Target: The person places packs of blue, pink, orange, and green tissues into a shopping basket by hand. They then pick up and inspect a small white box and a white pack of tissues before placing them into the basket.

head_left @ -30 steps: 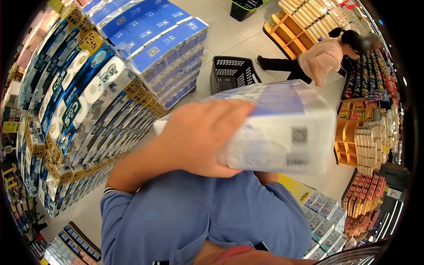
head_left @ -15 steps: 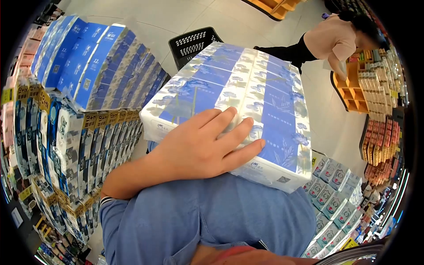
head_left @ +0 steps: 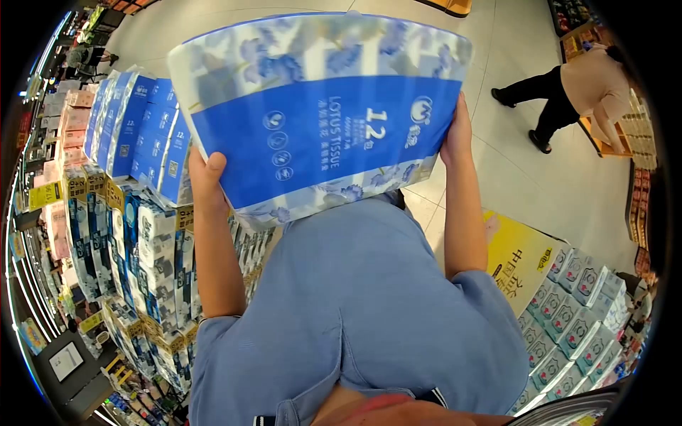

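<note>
A large blue and white pack of tissues point(head_left: 305, 135) with printed flowers and "LOTUS TISSUE 12" on its face is held up in front of my chest. My left hand point(head_left: 206, 176) grips its lower left edge, with the thumb on the printed face and the other fingers hidden behind. On the opposite edge, my right hand point(head_left: 457, 133) is closed round the side, most of its fingers out of sight. The pack is tilted, and its printed lettering runs sideways.
To the left, blue tissue packs point(head_left: 153, 135) are piled on taller stacks of white and dark packs point(head_left: 160, 245). A yellow sign point(head_left: 515, 255) and boxed goods point(head_left: 568, 305) stand at the right. Farther off, a person point(head_left: 590, 85) bends toward a shelf.
The tissue pack has turned so its lettered blue face shows. My left hand has gone from its top to its left edge, and my right hand has come into view. The black basket is hidden.
</note>
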Available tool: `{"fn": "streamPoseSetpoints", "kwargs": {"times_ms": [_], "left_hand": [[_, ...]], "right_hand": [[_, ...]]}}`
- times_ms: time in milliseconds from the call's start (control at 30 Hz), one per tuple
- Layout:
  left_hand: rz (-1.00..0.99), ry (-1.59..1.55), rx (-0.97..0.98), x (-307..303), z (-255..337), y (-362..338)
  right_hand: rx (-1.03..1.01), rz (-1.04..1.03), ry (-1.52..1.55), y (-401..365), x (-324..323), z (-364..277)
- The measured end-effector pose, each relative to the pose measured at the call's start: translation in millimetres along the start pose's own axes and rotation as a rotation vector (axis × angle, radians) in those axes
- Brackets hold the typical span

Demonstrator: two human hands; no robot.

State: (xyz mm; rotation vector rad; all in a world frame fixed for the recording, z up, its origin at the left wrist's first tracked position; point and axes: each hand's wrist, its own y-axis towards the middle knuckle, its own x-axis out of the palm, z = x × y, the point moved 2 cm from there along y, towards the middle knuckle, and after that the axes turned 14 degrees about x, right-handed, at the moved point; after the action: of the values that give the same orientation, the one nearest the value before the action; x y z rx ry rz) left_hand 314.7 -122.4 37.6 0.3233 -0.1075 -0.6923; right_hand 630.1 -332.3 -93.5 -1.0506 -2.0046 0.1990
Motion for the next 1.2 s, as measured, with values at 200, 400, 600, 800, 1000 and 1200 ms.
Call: {"fn": "streamPoseSetpoints", "kwargs": {"times_ms": [200, 400, 600, 800, 1000, 1200], "left_hand": [[0.185, -0.184, -0.19, -40, -14, -9], [0.234, -0.077, -0.136, -70, -45, -45], [0.359, -0.228, -0.132, -100, -80, -99], [0.725, -0.559, -0.206, -82, -102, -105], [0.323, 0.015, -0.572, -64, -142, -60], [0.224, 0.347, -0.201, -86, -100, 0]], "right_hand": [[0.104, -0.025, -0.365, 29, 24, 5], [0.324, -0.016, -0.434, 75, 23, 47], [0.191, -0.11, -0.438, 72, 58, 28], [0.082, -0.326, -0.567, 33, 143, -43], [-0.251, -0.217, -0.402, 14, 212, -137], [-0.488, -0.199, -1.105, 21, 272, -99]]}}
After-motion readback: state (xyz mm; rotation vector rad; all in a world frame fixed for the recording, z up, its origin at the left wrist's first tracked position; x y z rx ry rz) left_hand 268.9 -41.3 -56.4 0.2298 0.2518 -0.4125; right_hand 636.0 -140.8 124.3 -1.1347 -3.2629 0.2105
